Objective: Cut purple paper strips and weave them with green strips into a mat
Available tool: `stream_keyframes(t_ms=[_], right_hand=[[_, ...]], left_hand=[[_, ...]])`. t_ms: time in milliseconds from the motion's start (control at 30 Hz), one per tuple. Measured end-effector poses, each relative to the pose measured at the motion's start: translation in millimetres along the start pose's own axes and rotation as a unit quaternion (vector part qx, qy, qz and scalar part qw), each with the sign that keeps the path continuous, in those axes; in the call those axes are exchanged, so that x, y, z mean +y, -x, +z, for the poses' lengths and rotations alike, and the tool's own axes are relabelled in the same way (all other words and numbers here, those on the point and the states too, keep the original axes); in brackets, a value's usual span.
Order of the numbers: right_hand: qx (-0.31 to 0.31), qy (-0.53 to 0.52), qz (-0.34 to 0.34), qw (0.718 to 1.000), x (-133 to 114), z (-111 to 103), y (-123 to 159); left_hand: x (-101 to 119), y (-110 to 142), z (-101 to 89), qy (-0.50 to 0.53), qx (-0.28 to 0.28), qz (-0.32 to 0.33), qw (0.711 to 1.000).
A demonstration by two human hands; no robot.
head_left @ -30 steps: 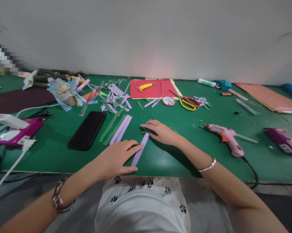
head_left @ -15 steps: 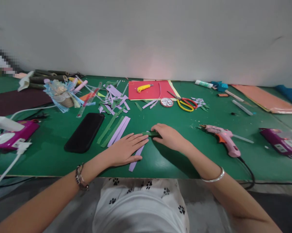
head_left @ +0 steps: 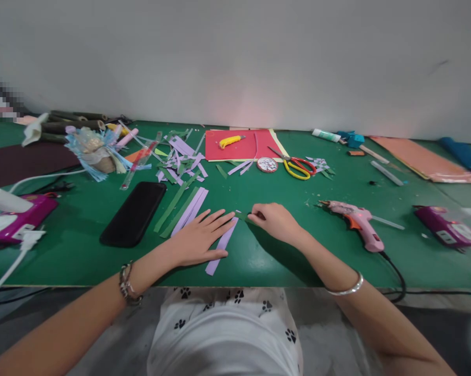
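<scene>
My left hand (head_left: 198,241) lies flat near the table's front edge, fingers spread, its fingertips and thumb touching a purple paper strip (head_left: 221,249). To the right, my right hand (head_left: 275,222) is closed, fingertips curled onto a short green paper strip (head_left: 242,215) whose left end shows near the top of the purple one. Part of the green strip is hidden under the fingers. Other purple strips (head_left: 192,208) and long green strips (head_left: 175,204) lie beyond my left hand, partly covered by it.
A black phone (head_left: 133,214) lies left of the strips. Paper scraps (head_left: 180,159), a yellow cutter (head_left: 231,141) on red paper (head_left: 220,152) and scissors (head_left: 297,168) lie farther back. A pink glue gun (head_left: 356,222) with its cord is at right, near a purple power strip (head_left: 449,225).
My left fingers have spread apart and drawn back from the green strip, showing more of the purple one. My right fingers have curled in tighter around the green strip.
</scene>
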State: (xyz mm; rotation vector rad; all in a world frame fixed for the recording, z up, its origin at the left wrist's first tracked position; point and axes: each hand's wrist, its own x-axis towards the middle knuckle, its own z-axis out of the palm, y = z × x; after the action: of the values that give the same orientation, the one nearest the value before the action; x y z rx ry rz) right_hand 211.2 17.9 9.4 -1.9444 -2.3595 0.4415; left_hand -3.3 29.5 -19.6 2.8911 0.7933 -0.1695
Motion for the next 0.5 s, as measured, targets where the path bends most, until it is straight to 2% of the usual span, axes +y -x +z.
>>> stream_keyframes(t_ms=[200,367,500], right_hand=[[0.022,0.069,-0.046,0.996,3.8,2.3,0.6],[0.036,0.111,-0.058,0.991,1.9,1.8,0.0],[0.026,0.118,-0.056,0.991,0.1,0.0,1.2]], left_hand=[[0.5,-1.2,-4.0,0.037,0.062,0.025,0.997],[-2.2,-24.5,-12.0,0.077,0.155,0.014,0.985],[-7.6,-46.7,-13.4,0.089,0.136,-0.002,0.987]])
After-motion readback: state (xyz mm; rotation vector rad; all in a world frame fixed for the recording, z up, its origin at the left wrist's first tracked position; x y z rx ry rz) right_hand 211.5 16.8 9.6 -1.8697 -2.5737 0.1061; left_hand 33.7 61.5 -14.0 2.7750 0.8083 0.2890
